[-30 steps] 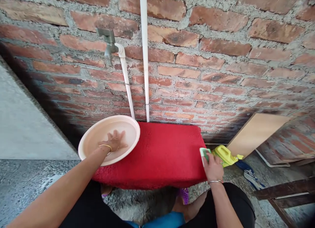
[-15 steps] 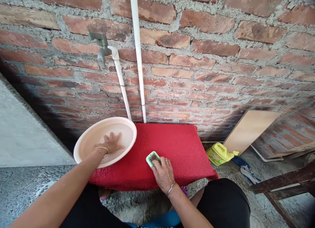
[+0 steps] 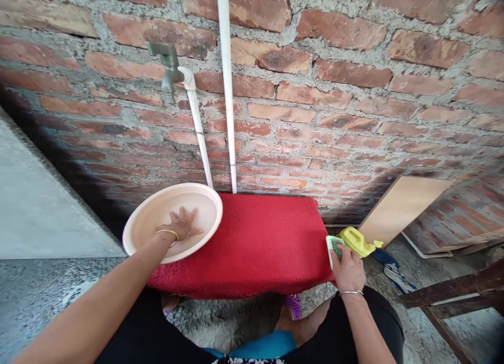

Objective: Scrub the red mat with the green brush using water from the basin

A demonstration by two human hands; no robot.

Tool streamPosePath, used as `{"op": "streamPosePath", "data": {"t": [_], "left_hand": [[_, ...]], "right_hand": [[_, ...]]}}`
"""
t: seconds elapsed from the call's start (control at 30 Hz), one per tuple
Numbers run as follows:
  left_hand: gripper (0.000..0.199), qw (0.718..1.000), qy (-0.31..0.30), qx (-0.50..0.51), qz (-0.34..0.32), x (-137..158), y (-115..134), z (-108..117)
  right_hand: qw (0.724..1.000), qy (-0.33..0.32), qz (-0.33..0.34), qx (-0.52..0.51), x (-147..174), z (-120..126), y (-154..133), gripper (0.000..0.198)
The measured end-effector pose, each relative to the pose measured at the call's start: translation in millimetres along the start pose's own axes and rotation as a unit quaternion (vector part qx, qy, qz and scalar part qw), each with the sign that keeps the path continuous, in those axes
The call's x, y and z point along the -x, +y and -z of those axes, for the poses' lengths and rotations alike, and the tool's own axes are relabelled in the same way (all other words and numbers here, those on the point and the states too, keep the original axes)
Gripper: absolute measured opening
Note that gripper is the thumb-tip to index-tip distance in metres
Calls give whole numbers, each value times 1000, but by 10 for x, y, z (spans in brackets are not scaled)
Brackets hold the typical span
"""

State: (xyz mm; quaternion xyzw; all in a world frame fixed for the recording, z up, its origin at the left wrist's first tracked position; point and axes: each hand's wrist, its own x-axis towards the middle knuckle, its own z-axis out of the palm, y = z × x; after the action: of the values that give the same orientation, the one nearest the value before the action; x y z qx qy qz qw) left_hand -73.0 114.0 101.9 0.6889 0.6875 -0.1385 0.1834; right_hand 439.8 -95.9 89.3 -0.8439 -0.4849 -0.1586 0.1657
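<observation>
We see a brick wall [image 3: 354, 91] filling the back of the view, with two white pipes [image 3: 226, 91] running down it and a grey tap [image 3: 167, 65] on the shorter pipe. Below it lies a red mat [image 3: 255, 238], spread flat with its far edge against the foot of the wall and its near edge hanging over in front of our knees. To the left of the mat a grey speckled floor [image 3: 31, 290] stretches away. A pale board [image 3: 397, 206] leans against the wall to the right, and the dark wooden frame [image 3: 452, 296] of some furniture stands at the lower right.

A round pale basin [image 3: 145, 222] sits on the mat's far left corner, its rim overhanging the left edge. Our left hand [image 3: 181, 225] lies flat inside the basin, palm down, fingers spread apart and gripping nothing; a thin gold bangle circles that wrist.

At the mat's right edge, close to the near right corner, our right hand [image 3: 346, 267] has its fingers closed over a green and white scrubbing brush [image 3: 332, 244], which is pressed on the very edge of the mat. A silver bangle sits on this wrist. Just beyond the brush, on the floor off the mat, stands a yellow jug [image 3: 360, 241], with a blue and white sandal [image 3: 394, 272] near it.
</observation>
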Motion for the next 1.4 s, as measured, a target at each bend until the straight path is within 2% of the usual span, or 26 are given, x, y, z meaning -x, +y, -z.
{"op": "streamPosePath", "data": {"t": [0.03,0.1,0.23,0.3,0.33,0.4,0.5,0.57,0.63,0.77,0.83,0.9,0.97,1.07,1.2,1.27,1.33,1.4], "left_hand": [[113,1000,-14,4,2,37,21,29],[113,999,-30,14,7,97,68,81],[109,999,-23,28,-1,123,124,117],[108,999,-25,28,6,113,117,110],[106,999,-25,27,8,109,109,104],[102,999,-25,22,10,111,89,94],[99,1000,-22,6,16,117,67,78],[96,1000,-22,-7,21,107,58,62],[92,1000,-20,-13,21,85,48,42],[94,1000,-10,0,13,38,23,13],[97,1000,-10,2,12,26,10,9],[99,1000,-11,1,10,19,-3,5],[102,1000,-9,-2,6,8,-17,-5],[104,1000,-1,-6,5,-13,-32,-26],[100,1000,-2,0,5,-12,-25,-36],[100,1000,-6,4,10,0,-11,-31],[102,1000,-8,3,18,11,2,-23],[104,1000,-6,1,19,18,4,-17]], "right_hand": [[999,-8,35,-26,50,-13,-246,33],[985,-38,141,-93,236,-31,-921,29],[924,-114,333,-150,815,-3,-2369,21],[903,-127,377,-159,1060,7,-2836,17],[896,-130,392,-160,1139,3,-2971,16],[891,-135,404,-156,1182,-30,-3044,14],[911,-136,369,-126,957,-120,-2705,18],[937,-131,310,-92,667,-176,-2242,22],[963,-121,234,-55,340,-194,-1661,25],[994,-83,65,15,-180,-70,-512,30],[997,-64,-3,39,-310,31,-167,30],[997,-53,-27,42,-341,110,-96,31],[998,-57,8,20,-268,139,-326,31],[985,-84,143,-45,41,100,-1122,27],[932,-122,321,-120,660,25,-2394,22],[902,-135,384,-142,912,3,-2846,21],[881,-146,422,-152,1034,-28,-3081,18],[879,-155,426,-148,992,-86,-3087,17]]}}
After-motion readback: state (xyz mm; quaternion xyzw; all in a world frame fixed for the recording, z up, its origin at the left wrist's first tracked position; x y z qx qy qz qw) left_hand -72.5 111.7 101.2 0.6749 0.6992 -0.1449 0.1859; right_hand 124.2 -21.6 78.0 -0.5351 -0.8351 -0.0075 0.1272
